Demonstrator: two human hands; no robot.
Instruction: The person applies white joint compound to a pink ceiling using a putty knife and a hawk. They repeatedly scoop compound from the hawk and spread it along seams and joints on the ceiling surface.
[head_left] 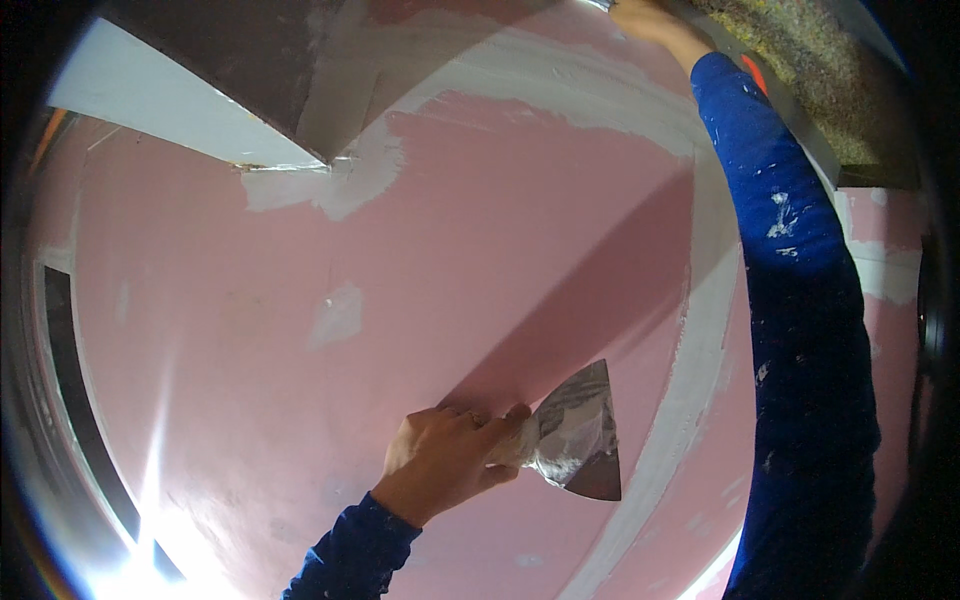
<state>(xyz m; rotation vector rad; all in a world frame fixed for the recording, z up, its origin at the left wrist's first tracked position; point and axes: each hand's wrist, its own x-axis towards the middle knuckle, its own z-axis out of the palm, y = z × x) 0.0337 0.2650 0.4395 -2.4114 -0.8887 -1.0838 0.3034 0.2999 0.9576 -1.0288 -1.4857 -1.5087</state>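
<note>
My left hand (447, 460) is wrapped round the handle of a wide putty knife (601, 470). Grey-white filler is smeared over its flared blade, which points right in front of the pink wall board (520, 240). My right arm, in a blue sleeve spotted with white, stretches up along the right side. At the top edge my right hand (655, 22) is partly cut off by the frame, its fingers closed. A small pale, shiny sliver shows beside them, too little to name. A whitish filler band (600, 95) runs across the board just below that hand.
A white-edged, dark-faced box-like projection (190, 95) juts out at upper left, with filler around its corner. Another filler strip (690, 370) runs down the right side. Rough, speckled yellow-brown material (810, 70) lies at upper right. Bright light glares at lower left.
</note>
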